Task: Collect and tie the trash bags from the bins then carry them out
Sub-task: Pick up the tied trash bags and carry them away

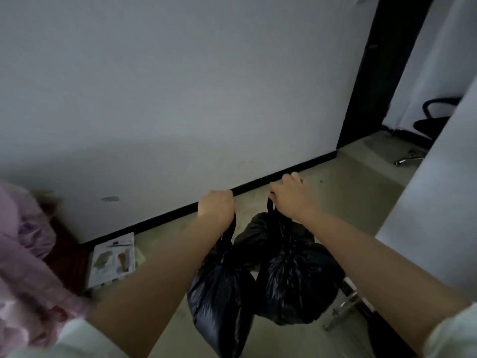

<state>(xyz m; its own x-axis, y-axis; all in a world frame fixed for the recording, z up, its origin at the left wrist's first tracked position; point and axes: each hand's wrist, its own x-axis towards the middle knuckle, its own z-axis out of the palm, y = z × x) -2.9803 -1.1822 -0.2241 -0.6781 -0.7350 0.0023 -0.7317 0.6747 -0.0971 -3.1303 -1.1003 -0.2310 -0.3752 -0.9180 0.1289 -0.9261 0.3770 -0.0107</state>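
My left hand [216, 205] is clenched round the tied neck of one black trash bag [219, 301], which hangs above the floor [335, 192]. My right hand [289, 197] grasps a second black bag [296, 277], possibly two bunched together, beside the first near the white wall [180, 99].

Two bare forearms extend from the lower frame edge. The left hand [216, 206] and right hand [290, 196] carry no gloves, rings or watches. Each arm emerges from a white sleeve: left sleeve [85, 339], right sleeve [454, 332] (both pushed up near the elbow, cuffs loose and softly creased). The fabric is plain, with no print, buttons or markings discernible.
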